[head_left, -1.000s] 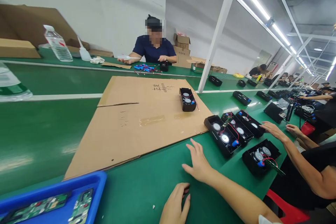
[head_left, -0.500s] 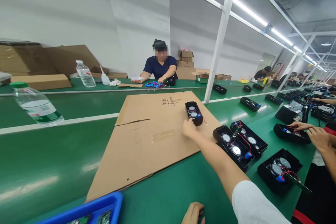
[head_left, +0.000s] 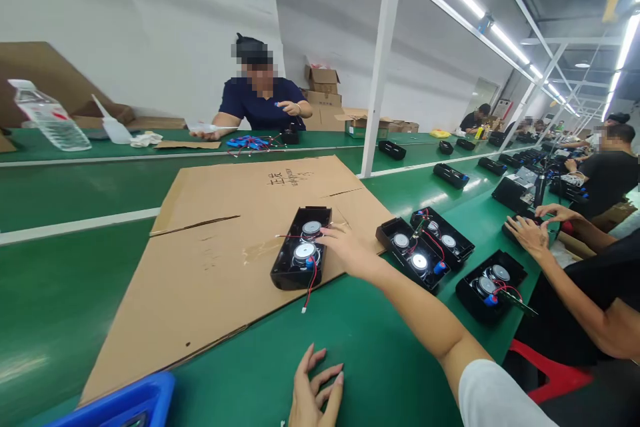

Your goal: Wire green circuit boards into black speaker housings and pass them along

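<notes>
A black speaker housing (head_left: 285, 260) with two round silver-white speakers lies open side up on a flat cardboard sheet (head_left: 210, 293). Inside it sits a blue cylindrical part, and red and black wires with a white plug hang over its near end. My right hand (head_left: 345, 247) grips the housing's right side wall, fingertips over the rim by the upper speaker; my thumb is hidden. Down at the bottom of the view, my left hand (head_left: 315, 390) is over the green table with its fingers apart and nothing in them.
Several more open speaker housings (head_left: 493, 283) stand to the right, beside a co-worker's hands (head_left: 535, 230). A blue tray (head_left: 155, 393) is at the lower left. Across the green bench (head_left: 75, 190), another person (head_left: 263, 100) sits behind blue wired parts (head_left: 247, 143). A white post (head_left: 383, 67) rises mid-right.
My right hand has brought the speaker housing toward me across the cardboard. My left hand has come further into view with fingers spreading. The view has swung right.
</notes>
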{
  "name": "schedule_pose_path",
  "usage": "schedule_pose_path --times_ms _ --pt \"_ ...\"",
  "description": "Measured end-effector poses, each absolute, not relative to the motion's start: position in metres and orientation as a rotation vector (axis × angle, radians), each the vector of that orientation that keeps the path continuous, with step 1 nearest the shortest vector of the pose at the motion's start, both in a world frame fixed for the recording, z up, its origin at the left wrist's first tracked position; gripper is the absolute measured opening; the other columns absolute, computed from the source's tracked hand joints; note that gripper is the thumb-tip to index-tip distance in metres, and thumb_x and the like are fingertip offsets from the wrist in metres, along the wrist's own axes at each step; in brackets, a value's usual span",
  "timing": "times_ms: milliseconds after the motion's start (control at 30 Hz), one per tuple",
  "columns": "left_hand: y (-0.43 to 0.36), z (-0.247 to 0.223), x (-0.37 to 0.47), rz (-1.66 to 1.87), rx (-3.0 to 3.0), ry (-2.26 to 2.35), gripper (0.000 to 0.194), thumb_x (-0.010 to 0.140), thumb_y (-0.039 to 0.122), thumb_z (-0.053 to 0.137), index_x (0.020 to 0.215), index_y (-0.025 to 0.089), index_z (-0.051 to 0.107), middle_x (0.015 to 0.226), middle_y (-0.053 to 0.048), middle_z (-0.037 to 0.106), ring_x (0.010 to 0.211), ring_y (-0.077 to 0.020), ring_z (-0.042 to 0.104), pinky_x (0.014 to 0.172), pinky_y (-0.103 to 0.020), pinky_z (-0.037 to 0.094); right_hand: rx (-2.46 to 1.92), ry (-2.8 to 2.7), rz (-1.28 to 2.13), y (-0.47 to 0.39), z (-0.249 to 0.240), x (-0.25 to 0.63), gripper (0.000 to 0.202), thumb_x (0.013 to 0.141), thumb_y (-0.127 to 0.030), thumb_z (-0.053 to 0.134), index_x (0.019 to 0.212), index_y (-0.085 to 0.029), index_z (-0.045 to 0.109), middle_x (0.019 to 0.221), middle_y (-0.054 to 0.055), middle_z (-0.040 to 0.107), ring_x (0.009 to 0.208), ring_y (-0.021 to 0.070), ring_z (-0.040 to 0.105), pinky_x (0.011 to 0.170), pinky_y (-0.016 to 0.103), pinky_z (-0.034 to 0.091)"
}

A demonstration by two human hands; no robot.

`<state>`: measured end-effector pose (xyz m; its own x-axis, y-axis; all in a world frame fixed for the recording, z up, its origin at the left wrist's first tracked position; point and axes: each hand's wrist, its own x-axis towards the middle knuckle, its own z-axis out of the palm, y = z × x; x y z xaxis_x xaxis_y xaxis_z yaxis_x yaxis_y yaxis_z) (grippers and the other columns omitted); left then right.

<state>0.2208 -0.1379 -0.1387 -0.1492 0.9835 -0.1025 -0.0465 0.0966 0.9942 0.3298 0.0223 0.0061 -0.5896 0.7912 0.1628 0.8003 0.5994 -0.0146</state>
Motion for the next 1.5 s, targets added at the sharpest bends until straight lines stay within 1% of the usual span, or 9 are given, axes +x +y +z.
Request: schedule_pose_path --times_ms 67,200,433,600,733,933,1100,1367,1500 --pt "-0.139 -0.133 0.22 1.23 1.054 1.346 0.063 0.076 0.052 0.05 0.128 0.022 0.032 0.114 -0.012 0.048 0.087 -0.0216 0.062 0.07 -0.031 0.055 -1.41 -2.676 -0.133 0.035 -0.01 0.341 0.035 0.084 -0.004 0.051 0.117 -0.015 0.055 0.127 0.011 0.054 0.122 0.0215 0.043 0.1 0.04 0.036" --pt "-0.138 -0.131 0.217 1.163 1.103 1.337 0.062 0.078 0.05 0.048 0.129 0.021 0.03 0.115 -0.011 0.046 0.089 -0.0209 0.061 0.076 -0.033 0.053 -1.451 -2.701 -0.265 0.044 -0.034 0.34 0.029 0.091 -0.014 0.047 0.119 -0.018 0.053 0.106 0.007 0.064 0.105 0.0187 0.054 0.096 0.041 0.037" --pt "-0.143 -0.108 0.205 1.057 1.087 1.351 0.059 0.076 0.041 0.051 0.126 0.019 0.031 0.121 -0.015 0.045 0.09 -0.0222 0.061 0.08 -0.039 0.051 -1.224 -2.846 -0.506 0.052 -0.025 0.33 0.031 0.089 -0.032 0.054 0.115 -0.016 0.053 0.119 0.008 0.053 0.102 0.0206 0.056 0.085 0.042 0.048" --pt "-0.171 -0.082 0.18 1.028 1.139 1.373 0.044 0.074 0.032 0.055 0.116 0.021 0.049 0.124 -0.014 0.052 0.092 -0.0216 0.061 0.078 -0.035 0.051 -0.838 -3.074 -0.54 0.036 -0.026 0.313 0.027 0.09 -0.032 0.053 0.11 -0.016 0.055 0.112 0.006 0.057 0.097 0.0185 0.057 0.083 0.04 0.049" --pt "-0.197 -0.069 0.146 1.08 1.071 1.424 0.027 0.074 0.032 0.057 0.099 0.021 0.062 0.105 -0.01 0.066 0.093 -0.0237 0.062 0.081 -0.034 0.05 -0.68 -3.101 -0.5 -0.005 -0.032 0.296 0.009 0.089 -0.019 0.053 0.09 -0.017 0.061 0.086 0.005 0.063 0.088 0.0179 0.059 0.074 0.033 0.048" --pt "-0.22 -0.061 0.093 1.31 0.831 1.59 0.027 0.072 0.038 0.06 0.092 0.02 0.063 0.09 -0.007 0.07 0.088 -0.0238 0.065 0.081 -0.034 0.05 -0.732 -2.996 -0.415 -0.081 -0.045 0.282 0.015 0.084 -0.007 0.051 0.075 -0.018 0.059 0.067 0.006 0.06 0.068 0.0175 0.058 0.054 0.027 0.038" --pt "-0.217 -0.061 0.068 1.369 0.806 1.778 0.031 0.07 0.042 0.059 0.091 0.019 0.062 0.091 -0.01 0.071 0.088 -0.0255 0.067 0.079 -0.036 0.052 -0.853 -2.907 -0.361 -0.115 -0.074 0.281 0.018 0.081 -0.006 0.052 0.069 -0.018 0.055 0.062 0.006 0.058 0.06 0.0171 0.055 0.051 0.027 0.035" --pt "-0.143 -0.055 0.026 1.184 0.992 2.001 0.017 0.081 0.03 0.053 0.083 0.015 0.061 0.075 -0.003 0.068 0.073 -0.0202 0.067 0.068 -0.033 0.053 -0.903 -2.737 -0.427 -0.12 -0.073 0.283 0.014 0.072 -0.013 0.066 0.065 -0.018 0.055 0.06 0.005 0.056 0.059 0.0198 0.054 0.05 0.029 0.039" --pt "-0.055 -0.047 -0.037 1.069 1.044 2.33 0.023 0.086 0.03 0.055 0.102 0.015 0.059 0.104 -0.006 0.063 0.092 -0.0197 0.061 0.08 -0.041 0.05 -0.854 -2.595 -0.311 -0.124 -0.052 0.277 0.01 0.079 -0.027 0.059 0.075 -0.018 0.055 0.069 0.006 0.056 0.06 0.02 0.053 0.05 0.03 0.042"
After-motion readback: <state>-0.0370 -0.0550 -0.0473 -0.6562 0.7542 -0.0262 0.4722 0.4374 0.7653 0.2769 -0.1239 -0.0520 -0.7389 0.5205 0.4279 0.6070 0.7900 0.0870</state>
